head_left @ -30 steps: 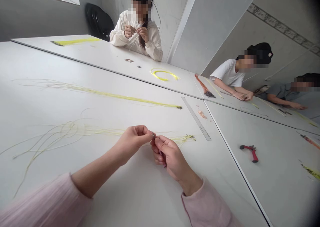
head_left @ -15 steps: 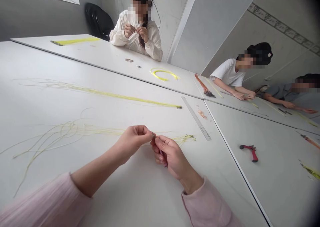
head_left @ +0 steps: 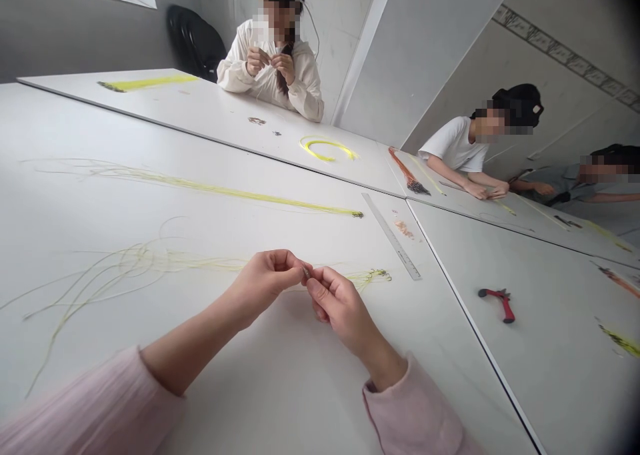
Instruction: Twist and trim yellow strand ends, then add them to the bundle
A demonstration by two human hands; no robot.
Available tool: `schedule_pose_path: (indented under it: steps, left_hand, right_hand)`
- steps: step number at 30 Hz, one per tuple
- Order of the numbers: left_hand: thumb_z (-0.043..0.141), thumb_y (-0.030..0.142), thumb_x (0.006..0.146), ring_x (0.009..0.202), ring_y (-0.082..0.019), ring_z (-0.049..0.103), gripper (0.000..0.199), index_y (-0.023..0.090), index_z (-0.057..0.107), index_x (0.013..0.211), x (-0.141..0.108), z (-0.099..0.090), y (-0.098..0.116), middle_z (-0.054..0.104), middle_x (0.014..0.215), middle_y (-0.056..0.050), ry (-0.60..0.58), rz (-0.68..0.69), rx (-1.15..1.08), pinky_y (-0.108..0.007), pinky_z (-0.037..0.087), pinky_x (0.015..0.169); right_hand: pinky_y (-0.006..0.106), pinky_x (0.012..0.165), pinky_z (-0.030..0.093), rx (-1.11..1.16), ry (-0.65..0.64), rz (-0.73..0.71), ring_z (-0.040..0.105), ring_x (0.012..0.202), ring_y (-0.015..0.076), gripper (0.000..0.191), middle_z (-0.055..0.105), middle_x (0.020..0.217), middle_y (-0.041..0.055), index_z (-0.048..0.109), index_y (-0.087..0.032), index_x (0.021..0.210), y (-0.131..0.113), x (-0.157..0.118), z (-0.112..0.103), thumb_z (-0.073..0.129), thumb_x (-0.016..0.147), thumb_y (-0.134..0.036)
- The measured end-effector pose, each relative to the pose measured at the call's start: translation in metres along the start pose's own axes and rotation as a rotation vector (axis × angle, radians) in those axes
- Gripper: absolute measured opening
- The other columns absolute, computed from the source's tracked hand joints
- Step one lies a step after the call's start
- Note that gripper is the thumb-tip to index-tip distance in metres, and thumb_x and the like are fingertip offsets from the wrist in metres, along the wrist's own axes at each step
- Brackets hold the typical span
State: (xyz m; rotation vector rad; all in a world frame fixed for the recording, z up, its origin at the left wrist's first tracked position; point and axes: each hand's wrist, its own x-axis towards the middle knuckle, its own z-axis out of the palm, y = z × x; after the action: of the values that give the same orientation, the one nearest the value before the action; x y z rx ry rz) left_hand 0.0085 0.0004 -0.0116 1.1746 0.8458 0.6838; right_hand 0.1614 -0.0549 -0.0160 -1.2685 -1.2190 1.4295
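Above the white table, my left hand (head_left: 273, 275) is closed in a pinch on a small dark metal piece (head_left: 306, 274), too small to tell its exact kind. The fingertips of my right hand (head_left: 336, 295) meet it from the other side, thumb and forefinger pressed together at the same piece. Beyond my hands, fish hooks (head_left: 383, 275) lie at the right end of a loose bundle of pale yellow fishing lines (head_left: 150, 258). These lines run behind my left hand and fan out at the left.
A second yellow line bundle (head_left: 215, 189) lies farther back. To the right are a ruler (head_left: 393, 238), small orange-pink bits (head_left: 403, 229) and red-handled pliers (head_left: 500, 303). Across the table, a person in white (head_left: 273, 68) and two others handle small things. Table seams run through the surface.
The slim pinkish thing that stuck out below my right hand no longer shows. My right fingers have shifted slightly at the metal piece. At far right, another person's arms have moved.
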Motion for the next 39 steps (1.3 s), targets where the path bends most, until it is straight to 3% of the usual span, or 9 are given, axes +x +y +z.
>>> schedule_pose_path:
  steps: [9, 31, 39]
  left_hand:
    - [0.059, 0.023, 0.080, 0.090, -0.019, 0.064, 0.010, 0.019, 0.060, 0.071, 0.0002, 0.0019, 0.0010, 0.070, 0.089, -0.003, -0.024, 0.105, -0.011, -0.034, 0.049, 0.083]
    - [0.061, 0.030, 0.080, 0.090, -0.020, 0.064, 0.013, 0.019, 0.062, 0.072, -0.0036, 0.0040, 0.0033, 0.070, 0.091, -0.003, -0.011, 0.107, -0.018, -0.032, 0.049, 0.082]
    - [0.064, 0.037, 0.078, 0.094, -0.021, 0.062, 0.017, 0.020, 0.066, 0.081, -0.0028, 0.0042, 0.0058, 0.070, 0.094, -0.005, -0.001, 0.110, -0.006, -0.033, 0.049, 0.083]
  right_hand:
    - [0.024, 0.050, 0.026, -0.137, 0.044, -0.125, 0.030, 0.056, 0.0083, 0.020, 0.038, 0.067, -0.0040, 0.055, -0.018, 0.092, -0.0024, -0.0028, 0.0009, 0.047, 0.091, -0.037]
    - [0.024, 0.049, 0.023, -0.108, 0.096, -0.132, 0.027, 0.053, 0.0090, 0.025, 0.033, 0.061, -0.0053, 0.052, -0.019, 0.083, 0.0019, -0.0020, 0.0048, 0.045, 0.091, -0.041]
    - [0.025, 0.051, 0.028, -0.098, 0.071, -0.130, 0.033, 0.054, 0.0097, 0.022, 0.039, 0.064, -0.0043, 0.053, -0.019, 0.090, -0.0061, -0.0042, -0.0017, 0.048, 0.089, -0.040]
